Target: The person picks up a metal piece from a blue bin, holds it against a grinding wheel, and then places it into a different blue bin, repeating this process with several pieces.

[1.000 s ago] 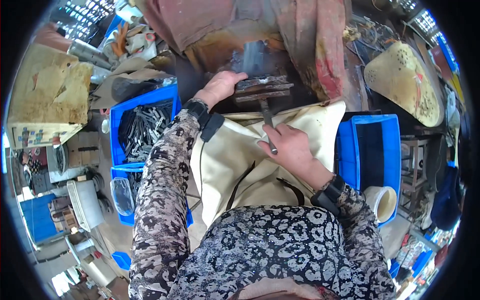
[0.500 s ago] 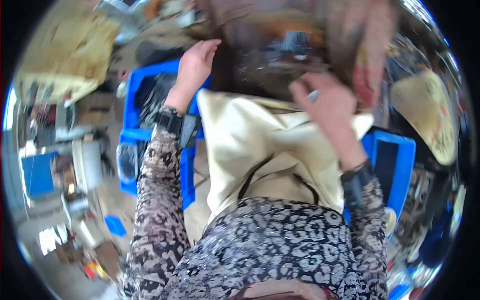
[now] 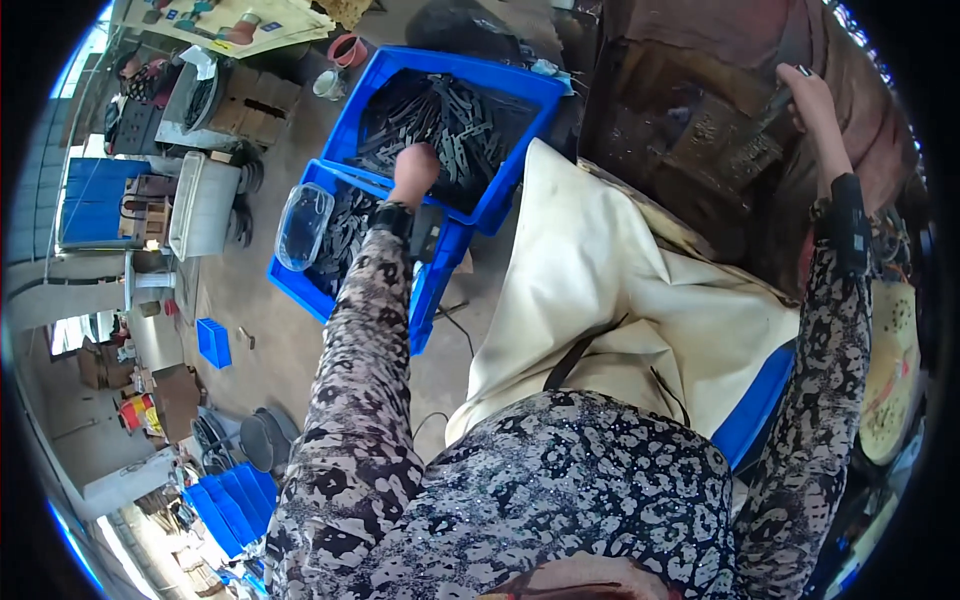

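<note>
My left hand [image 3: 415, 172] is over a blue bin [image 3: 345, 100] holding a heap of dark, flat, narrow metal-looking pieces [image 3: 450, 125]. Its fingers point away and down, hidden behind the back of the hand. Out to the upper right, my right hand [image 3: 815, 105] is raised with curled fingers beside a dark brown, worn work recess [image 3: 690, 130]. What its fingers close on, if anything, I cannot make out. A cream apron or sheet [image 3: 570, 240] stretches from my waist to the front edge of that recess.
A second blue bin [image 3: 300, 285] with more dark pieces stands nearer, a clear plastic tub [image 3: 303, 226] at its side. A red pot [image 3: 347, 50] and a white cup [image 3: 328, 84] sit beyond. Blue crates [image 3: 230, 505] are at lower left, a pale board [image 3: 888, 370] at right.
My view has turned left. My left hand has gone from beside the recess to over the bin of dark pieces. My right hand has moved away from the apron's edge, outward to the right.
</note>
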`<action>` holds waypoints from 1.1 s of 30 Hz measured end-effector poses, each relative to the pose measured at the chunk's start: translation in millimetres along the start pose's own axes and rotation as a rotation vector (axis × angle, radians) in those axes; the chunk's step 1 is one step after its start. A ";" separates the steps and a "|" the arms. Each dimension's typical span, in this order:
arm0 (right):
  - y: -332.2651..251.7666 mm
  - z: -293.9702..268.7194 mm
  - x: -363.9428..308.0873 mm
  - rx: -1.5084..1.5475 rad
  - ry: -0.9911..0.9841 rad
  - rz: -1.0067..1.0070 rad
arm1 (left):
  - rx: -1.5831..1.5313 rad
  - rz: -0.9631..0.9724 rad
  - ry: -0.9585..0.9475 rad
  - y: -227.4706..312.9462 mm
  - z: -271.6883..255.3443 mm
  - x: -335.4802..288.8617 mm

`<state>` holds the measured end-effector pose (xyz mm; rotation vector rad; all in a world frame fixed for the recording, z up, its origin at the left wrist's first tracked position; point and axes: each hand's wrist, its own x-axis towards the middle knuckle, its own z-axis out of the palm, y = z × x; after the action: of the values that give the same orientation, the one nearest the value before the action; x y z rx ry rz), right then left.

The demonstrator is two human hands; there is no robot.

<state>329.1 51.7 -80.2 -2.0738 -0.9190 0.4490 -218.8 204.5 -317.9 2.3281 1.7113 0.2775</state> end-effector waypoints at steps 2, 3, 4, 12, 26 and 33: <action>-9.6 2.6 0.8 -0.003 -0.006 0.006 | 0.000 -0.080 0.003 6.9 12.7 -0.2; -13.6 3.9 0.9 0.000 -0.009 0.016 | 0.001 -0.119 0.005 9.6 16.4 0.4; -17.3 5.3 1.2 0.006 -0.013 0.026 | -0.005 -0.123 0.008 10.1 18.0 -1.3; -13.4 -1.4 14.1 -0.042 -0.008 0.067 | 0.003 -0.250 -0.066 39.3 18.7 -6.2; -21.9 2.1 19.6 -0.343 0.038 0.075 | -0.004 -0.196 -0.039 -4.6 31.0 7.5; -18.7 2.8 11.5 -0.366 0.000 0.079 | -0.861 -0.339 -0.049 14.6 11.9 -0.4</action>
<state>326.7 69.5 -67.2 -2.4476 -0.9781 0.3398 -202.2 199.0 -324.9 1.3970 1.5009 0.7106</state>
